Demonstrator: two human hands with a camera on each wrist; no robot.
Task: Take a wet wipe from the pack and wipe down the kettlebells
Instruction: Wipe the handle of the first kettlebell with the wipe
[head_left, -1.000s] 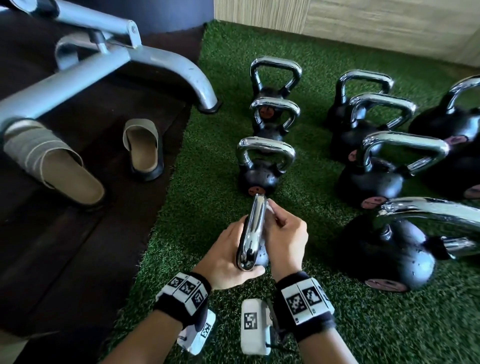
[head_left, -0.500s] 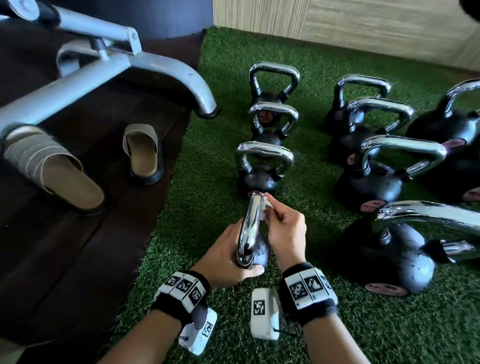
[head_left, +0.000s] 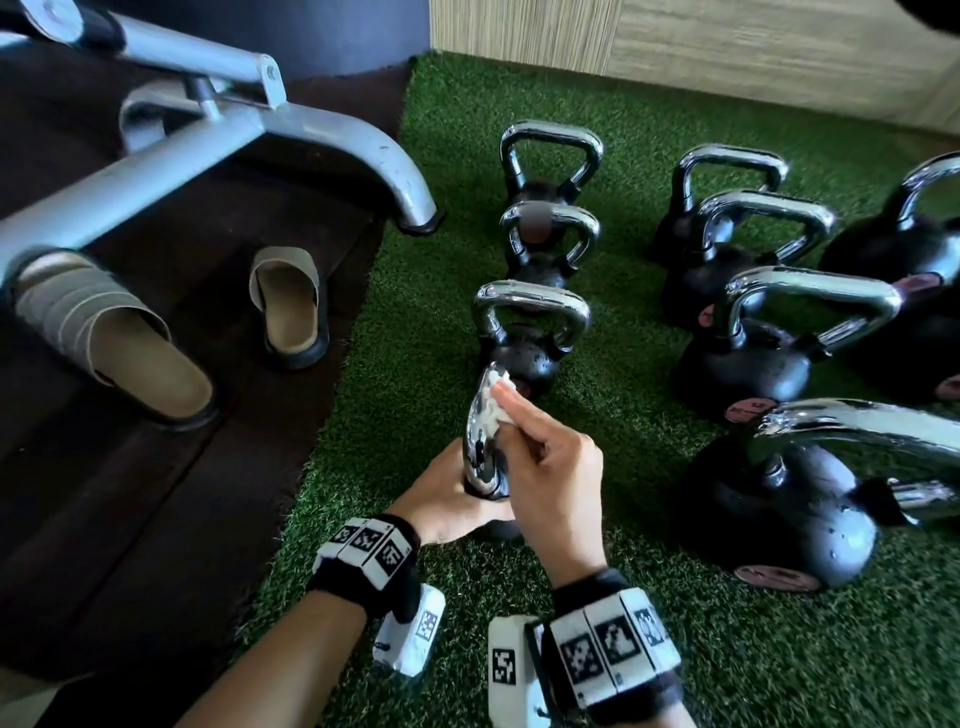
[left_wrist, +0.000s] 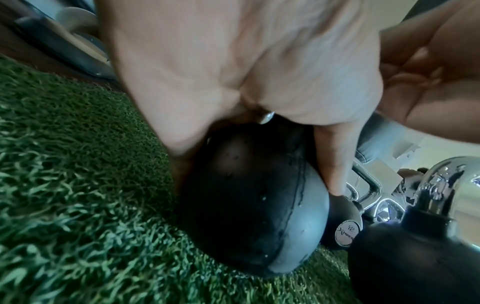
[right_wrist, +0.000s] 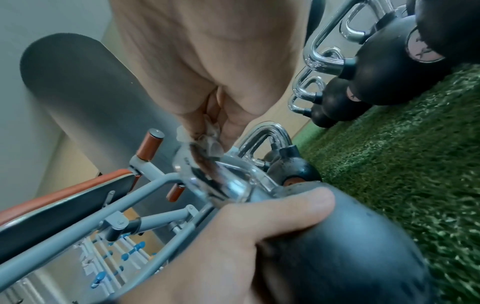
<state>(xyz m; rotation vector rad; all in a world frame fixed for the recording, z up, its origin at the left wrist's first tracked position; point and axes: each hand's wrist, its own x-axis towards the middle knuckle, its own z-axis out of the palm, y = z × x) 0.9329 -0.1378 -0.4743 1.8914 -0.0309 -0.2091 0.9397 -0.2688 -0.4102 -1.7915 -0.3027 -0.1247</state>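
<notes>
A small black kettlebell with a chrome handle stands on the green turf, its handle edge-on to me. My left hand grips its body and the handle's base from the left. My right hand pinches a crumpled white wet wipe against the top of the chrome handle. In the right wrist view the wipe sits between fingertips and metal. Several more black kettlebells, such as the nearest one ahead, stand in rows. No wipe pack is in view.
A large kettlebell stands close on my right, others behind it. A grey bench frame and two slippers lie on the dark mat to the left. A wooden wall runs along the back.
My right hand has slid the wipe up along the chrome handle toward its top. The left hand keeps its hold on the kettlebell.
</notes>
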